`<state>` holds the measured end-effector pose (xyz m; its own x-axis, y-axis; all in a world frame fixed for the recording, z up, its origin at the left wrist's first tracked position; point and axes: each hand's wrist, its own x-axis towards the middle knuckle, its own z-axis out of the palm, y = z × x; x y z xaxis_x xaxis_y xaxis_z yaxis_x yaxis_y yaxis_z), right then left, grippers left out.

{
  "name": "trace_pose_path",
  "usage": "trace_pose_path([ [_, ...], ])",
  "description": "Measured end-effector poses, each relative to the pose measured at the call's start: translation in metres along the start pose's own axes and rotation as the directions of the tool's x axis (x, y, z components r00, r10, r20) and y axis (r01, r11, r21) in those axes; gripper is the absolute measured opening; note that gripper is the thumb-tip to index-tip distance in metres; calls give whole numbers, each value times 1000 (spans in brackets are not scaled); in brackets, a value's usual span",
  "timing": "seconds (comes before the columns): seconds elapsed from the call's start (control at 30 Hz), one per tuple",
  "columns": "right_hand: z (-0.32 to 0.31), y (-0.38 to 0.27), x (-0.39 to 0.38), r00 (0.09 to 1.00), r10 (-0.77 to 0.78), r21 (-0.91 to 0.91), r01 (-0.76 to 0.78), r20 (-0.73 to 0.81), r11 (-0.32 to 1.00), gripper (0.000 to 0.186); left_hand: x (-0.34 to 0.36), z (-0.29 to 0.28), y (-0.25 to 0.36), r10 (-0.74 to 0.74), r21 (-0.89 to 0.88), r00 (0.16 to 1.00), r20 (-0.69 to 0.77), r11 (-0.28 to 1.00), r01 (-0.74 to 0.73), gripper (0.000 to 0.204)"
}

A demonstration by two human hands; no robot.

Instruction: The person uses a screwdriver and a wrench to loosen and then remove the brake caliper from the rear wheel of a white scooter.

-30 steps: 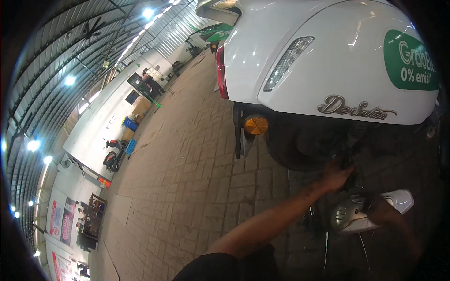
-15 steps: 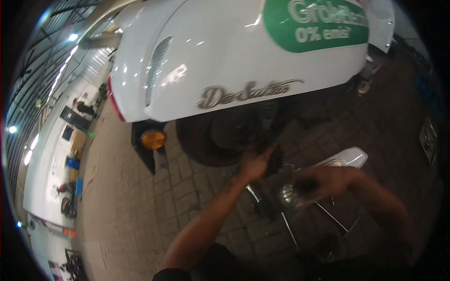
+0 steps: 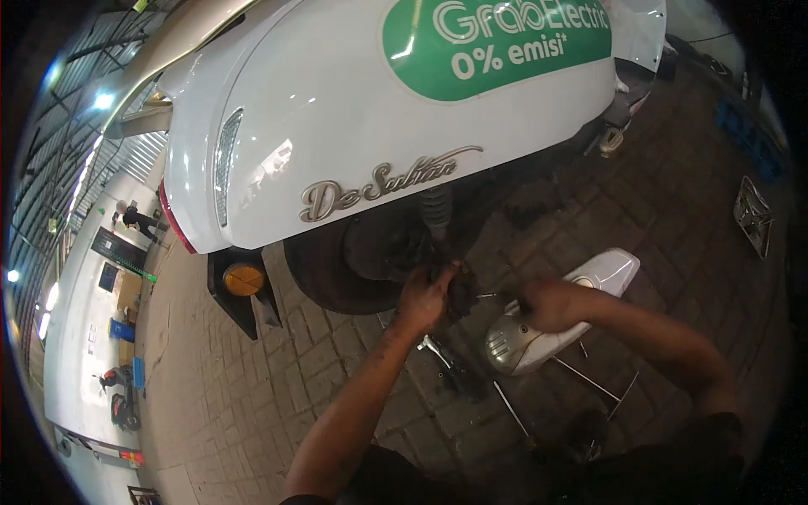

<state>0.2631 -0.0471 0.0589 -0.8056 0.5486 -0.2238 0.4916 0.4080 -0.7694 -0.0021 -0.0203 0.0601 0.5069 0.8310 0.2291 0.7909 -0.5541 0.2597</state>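
Observation:
Under the white scooter's rear body [image 3: 320, 101], my left hand [image 3: 427, 299] is closed on a dark mechanical part [image 3: 463, 290] beside the rear wheel [image 3: 328, 278], below a shock absorber [image 3: 435, 210]. My right hand [image 3: 547, 303] is closed to its right; what it grips is hidden. A thin metal rod [image 3: 486, 295] shows between the hands. Beneath my right hand lies a white-and-silver cover panel [image 3: 606, 269] on the paving. A silver-and-black tool [image 3: 442, 358], a long bar [image 3: 509, 404] and a T-handled rod [image 3: 581, 379] lie near my forearms.
An orange reflector [image 3: 243, 280] hangs at the body's lower left. A metal tray [image 3: 752, 219] and a blue pallet [image 3: 749, 139] lie at the right. Along the left wall stand a parked scooter [image 3: 122, 396], blue bins [image 3: 122, 331] and a person [image 3: 143, 219].
My view has swung right, so the scooter sits further left in the picture. My left hand stays at the dark part under the body; my right hand stays over the cover panel.

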Motion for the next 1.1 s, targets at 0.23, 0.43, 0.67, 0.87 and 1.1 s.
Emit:
trace_pose_path([
  [0.23, -13, -25, -12, 947, 260, -346, -185, 187, 920, 50, 0, 7, -13, 63, -7, 996, -55, 998, -64, 46],
  [0.43, -6, -27, -4, 657, -171, -311, -103, -734, 945, 44, -3, 10, -10, 33, 47, 999, -34, 998, -31, 51],
  [0.67, 16, -29, 25, 839, -60, 19, 84, -541, 996, 29, -5, 18, -17, 72, 80, 993, -92, 995, -65, 49],
  [0.87, 13, -21, 27, 876, 57, 258, 78, -478, 963, 30, -3, 12, -10, 59, -29, 989, -137, 998, -63, 42],
  [1.1, 35, -16, 34, 805, 375, 639, 7, -460, 769, 39, -3, 12, 4, 11, -3, 985, -170, 1000, -11, 30],
])
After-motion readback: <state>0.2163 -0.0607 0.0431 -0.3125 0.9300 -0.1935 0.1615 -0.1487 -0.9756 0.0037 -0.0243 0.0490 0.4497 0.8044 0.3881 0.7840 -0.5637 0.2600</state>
